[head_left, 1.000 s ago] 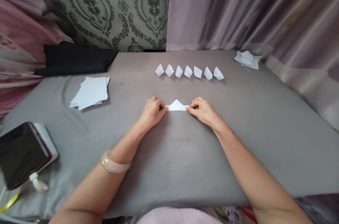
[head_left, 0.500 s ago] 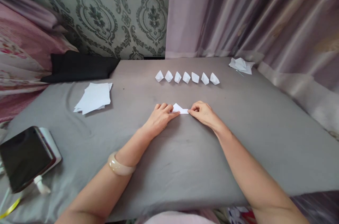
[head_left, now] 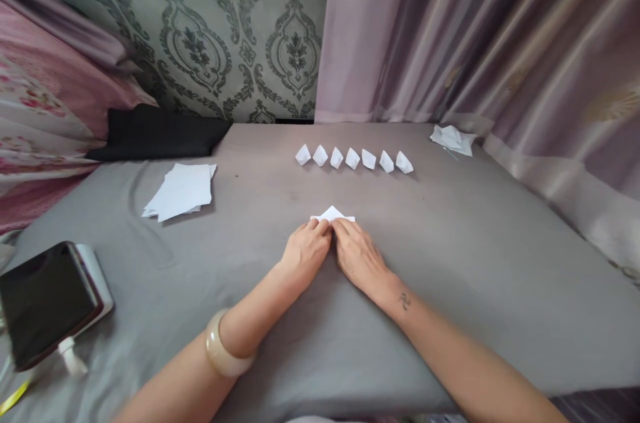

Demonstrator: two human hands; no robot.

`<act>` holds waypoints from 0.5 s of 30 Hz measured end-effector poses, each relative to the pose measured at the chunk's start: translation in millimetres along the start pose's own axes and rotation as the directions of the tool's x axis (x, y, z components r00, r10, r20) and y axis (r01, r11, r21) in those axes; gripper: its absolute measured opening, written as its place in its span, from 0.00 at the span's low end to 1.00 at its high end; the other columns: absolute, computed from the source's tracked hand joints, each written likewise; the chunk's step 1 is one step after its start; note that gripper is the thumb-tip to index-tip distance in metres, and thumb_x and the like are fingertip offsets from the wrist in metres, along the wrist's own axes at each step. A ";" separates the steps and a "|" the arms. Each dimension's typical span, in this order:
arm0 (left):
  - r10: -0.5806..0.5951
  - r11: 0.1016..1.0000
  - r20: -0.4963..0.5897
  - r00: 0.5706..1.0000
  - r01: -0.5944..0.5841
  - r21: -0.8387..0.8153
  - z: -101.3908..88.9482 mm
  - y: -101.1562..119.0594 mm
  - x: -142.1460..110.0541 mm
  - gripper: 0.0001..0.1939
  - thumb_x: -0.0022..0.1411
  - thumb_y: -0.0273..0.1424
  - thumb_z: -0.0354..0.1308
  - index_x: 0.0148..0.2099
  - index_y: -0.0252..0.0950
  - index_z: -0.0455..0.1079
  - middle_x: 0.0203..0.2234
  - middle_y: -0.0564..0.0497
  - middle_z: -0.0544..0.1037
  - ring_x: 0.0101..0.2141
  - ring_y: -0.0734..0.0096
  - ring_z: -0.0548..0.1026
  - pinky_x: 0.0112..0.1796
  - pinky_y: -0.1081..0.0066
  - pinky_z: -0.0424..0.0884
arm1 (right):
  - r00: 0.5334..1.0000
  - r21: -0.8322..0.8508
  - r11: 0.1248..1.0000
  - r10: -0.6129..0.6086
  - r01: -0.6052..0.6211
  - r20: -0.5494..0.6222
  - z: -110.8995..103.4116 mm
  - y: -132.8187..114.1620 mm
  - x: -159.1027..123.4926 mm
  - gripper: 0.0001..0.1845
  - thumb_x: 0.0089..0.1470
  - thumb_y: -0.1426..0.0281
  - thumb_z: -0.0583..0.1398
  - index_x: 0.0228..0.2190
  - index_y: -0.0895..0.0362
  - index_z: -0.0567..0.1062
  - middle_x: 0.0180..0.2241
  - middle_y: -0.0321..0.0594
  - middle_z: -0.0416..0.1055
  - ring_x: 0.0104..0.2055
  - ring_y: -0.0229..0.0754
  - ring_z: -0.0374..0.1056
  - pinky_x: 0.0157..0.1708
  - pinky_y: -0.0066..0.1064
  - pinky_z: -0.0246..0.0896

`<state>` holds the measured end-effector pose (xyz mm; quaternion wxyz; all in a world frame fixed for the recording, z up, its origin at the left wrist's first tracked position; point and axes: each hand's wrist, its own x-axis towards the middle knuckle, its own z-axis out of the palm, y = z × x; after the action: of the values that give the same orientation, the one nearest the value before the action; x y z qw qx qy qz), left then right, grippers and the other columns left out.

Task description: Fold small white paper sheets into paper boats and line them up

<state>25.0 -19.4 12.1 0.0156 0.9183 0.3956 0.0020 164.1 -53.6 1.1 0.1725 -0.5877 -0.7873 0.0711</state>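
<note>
A small piece of folded white paper (head_left: 333,212) lies on the grey cloth, its pointed peak facing away from me and a strip along its near edge. My left hand (head_left: 309,251) has its fingers curled down on the near left part of the paper. Beside it, my right hand (head_left: 361,255) presses bent fingers together onto the near right part, the fingertips of both hands meeting at the middle. Both hands partly cover the paper's near edge. Beyond them stands a row of several small folded paper boats (head_left: 353,158).
Loose white sheets (head_left: 184,191) lie stacked at the left, near a black cloth (head_left: 165,135). A dark-screened device (head_left: 47,306) with a white plug sits at the near left. More white paper (head_left: 453,139) rests at the back right by the curtain (head_left: 425,30).
My right hand has moved left from the paper's right end to its middle, against my left hand. The paper has come a little nearer, and the view has tilted up slightly.
</note>
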 end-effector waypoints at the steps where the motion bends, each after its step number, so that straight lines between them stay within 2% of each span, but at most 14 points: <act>1: -0.027 1.000 0.003 1.000 0.027 0.002 -1.5 3.2 -1.2 0.12 0.64 0.22 0.46 0.44 0.30 0.70 0.39 0.41 0.72 0.40 0.59 0.68 0.38 0.64 0.67 | 1.000 -0.028 1.000 -0.008 0.008 0.002 -0.5 -0.5 -0.3 0.18 0.60 0.77 0.46 0.47 0.58 0.69 0.45 0.49 0.69 0.48 0.47 0.64 0.46 0.36 0.61; 9: -0.148 0.989 0.067 0.987 0.147 0.009 -9.0 11.3 -5.1 0.10 0.60 0.19 0.50 0.37 0.31 0.72 0.36 0.40 0.72 0.38 0.59 0.70 0.36 0.64 0.68 | 0.999 -0.176 0.984 -0.027 0.031 0.025 -1.8 -10.1 -1.9 0.22 0.63 0.67 0.45 0.56 0.55 0.63 0.46 0.49 0.68 0.44 0.50 0.63 0.42 0.39 0.60; 15: -0.208 0.978 0.094 0.974 0.206 0.028 -12.8 11.9 -7.7 0.11 0.61 0.19 0.49 0.38 0.30 0.73 0.37 0.41 0.73 0.40 0.58 0.70 0.37 0.64 0.68 | 0.999 -0.252 0.967 0.030 -0.023 0.023 -3.9 -12.6 -2.1 0.23 0.64 0.66 0.45 0.54 0.63 0.65 0.43 0.51 0.68 0.44 0.49 0.62 0.41 0.39 0.59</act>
<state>28.1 -32.8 25.4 0.0264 0.8711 0.4880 -0.0475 154.7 -59.7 8.3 0.0851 -0.6143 -0.7842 -0.0196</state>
